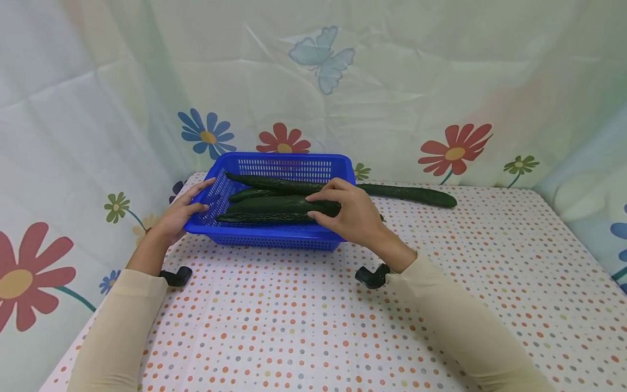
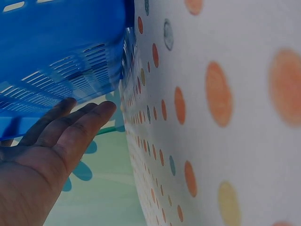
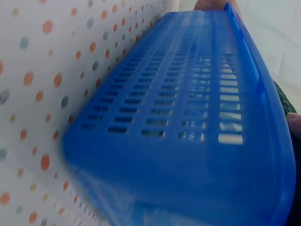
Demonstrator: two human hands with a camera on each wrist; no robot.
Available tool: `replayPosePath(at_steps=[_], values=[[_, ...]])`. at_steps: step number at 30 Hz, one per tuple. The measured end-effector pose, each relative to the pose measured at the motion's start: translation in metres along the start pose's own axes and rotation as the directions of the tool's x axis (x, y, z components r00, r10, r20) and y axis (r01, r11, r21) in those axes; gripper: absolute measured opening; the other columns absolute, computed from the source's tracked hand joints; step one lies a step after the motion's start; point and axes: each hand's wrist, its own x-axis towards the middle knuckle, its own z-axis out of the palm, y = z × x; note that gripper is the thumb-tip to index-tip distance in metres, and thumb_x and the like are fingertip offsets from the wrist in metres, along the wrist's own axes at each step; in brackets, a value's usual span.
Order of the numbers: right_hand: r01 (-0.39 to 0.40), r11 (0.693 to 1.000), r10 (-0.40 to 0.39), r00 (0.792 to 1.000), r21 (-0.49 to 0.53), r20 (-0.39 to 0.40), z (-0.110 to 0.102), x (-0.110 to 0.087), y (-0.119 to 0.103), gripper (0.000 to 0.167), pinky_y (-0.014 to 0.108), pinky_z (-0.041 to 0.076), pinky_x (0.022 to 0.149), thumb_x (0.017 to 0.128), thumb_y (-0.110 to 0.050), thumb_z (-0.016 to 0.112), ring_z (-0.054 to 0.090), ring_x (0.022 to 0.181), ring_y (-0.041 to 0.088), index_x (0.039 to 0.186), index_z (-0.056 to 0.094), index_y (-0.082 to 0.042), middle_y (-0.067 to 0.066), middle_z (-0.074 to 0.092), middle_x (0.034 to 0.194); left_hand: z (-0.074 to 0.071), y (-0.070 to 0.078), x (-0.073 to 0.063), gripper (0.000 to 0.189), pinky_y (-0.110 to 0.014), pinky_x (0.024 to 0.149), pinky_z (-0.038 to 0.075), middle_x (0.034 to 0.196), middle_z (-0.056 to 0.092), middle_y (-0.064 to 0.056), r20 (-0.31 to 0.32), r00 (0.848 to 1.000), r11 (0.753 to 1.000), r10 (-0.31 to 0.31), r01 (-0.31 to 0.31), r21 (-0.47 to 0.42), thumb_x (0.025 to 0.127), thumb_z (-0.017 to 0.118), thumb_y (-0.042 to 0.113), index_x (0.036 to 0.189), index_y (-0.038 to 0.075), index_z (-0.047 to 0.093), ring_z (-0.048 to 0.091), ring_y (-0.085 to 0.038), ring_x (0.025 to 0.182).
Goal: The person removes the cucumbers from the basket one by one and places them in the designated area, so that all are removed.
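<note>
A blue plastic basket (image 1: 274,239) with slotted walls stands on the dotted tablecloth. Several long dark green cucumbers lie side by side inside it. My left hand (image 1: 178,215) grips the basket's left rim, thumb over the edge and fingers along the outer wall. In the left wrist view the fingers (image 2: 77,132) stretch beneath the rim. My right hand (image 1: 350,212) reaches over the right side and pinches a cucumber (image 1: 274,205) between thumb and fingertips; its right part is hidden by the hand. The right wrist view shows mostly the basket's outer wall (image 3: 164,155).
Another cucumber (image 1: 416,194) lies on the tablecloth behind and right of the basket, its left end hidden. A flower-printed curtain (image 1: 382,98) hangs behind the table. The dotted tablecloth (image 1: 274,326) spreads in front and to the right. Dark devices (image 1: 372,276) sit at both wrists.
</note>
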Motion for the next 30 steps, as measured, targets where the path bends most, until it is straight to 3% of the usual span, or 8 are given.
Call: replayPosePath(at_steps=[23,30], values=[[-0.095,0.993,0.088,0.991,-0.065,-0.104,-0.034,-0.031,0.041,0.030,0.035,0.049,0.071,0.078,-0.018,0.083,0.060,0.087,0.020,0.107,0.077,-0.014,0.004,0.065,0.096,-0.001,0.001,0.002,0.066,-0.065,0.107,0.032,0.167,-0.001,-0.014,0.012,1.000,1.000,0.000,0.000,-0.003,0.101,0.039,0.008,0.157,0.038,0.020,0.017,-0.050,0.147],[-0.116,0.991,0.106,0.985,-0.067,-0.140,-0.038,-0.035,0.053,0.029,0.031,0.046,0.065,0.078,-0.016,0.083,0.060,0.083,0.019,0.106,0.077,-0.011,0.006,0.066,0.096,-0.002,0.001,0.002,0.066,-0.064,0.107,0.032,0.167,-0.002,-0.013,0.017,1.000,1.000,-0.007,0.007,-0.017,0.102,0.039,0.008,0.156,0.039,0.020,0.017,-0.050,0.147]])
